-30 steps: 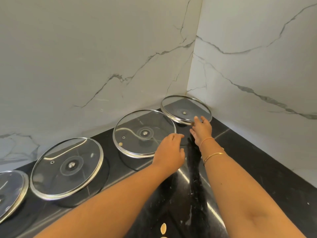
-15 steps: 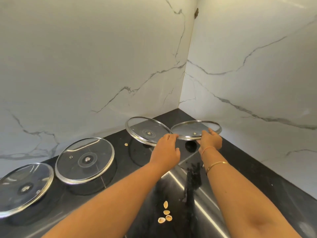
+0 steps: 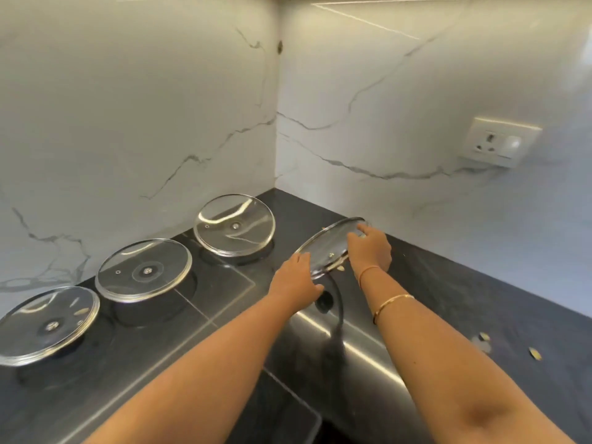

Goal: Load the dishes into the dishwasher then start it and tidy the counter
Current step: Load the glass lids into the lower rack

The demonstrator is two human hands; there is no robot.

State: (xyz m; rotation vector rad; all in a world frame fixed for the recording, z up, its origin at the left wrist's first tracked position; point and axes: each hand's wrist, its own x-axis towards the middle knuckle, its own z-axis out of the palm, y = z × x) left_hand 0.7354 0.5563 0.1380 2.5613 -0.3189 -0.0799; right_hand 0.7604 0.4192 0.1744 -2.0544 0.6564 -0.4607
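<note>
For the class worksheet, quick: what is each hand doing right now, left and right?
Left hand: at the near rim of the tilted glass lid; grip cannot be told.
Right hand: holds that lid by its far edge.

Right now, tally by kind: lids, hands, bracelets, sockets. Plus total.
Lids: 4
Hands: 2
Bracelets: 2
Sockets: 1
Total: 9
</note>
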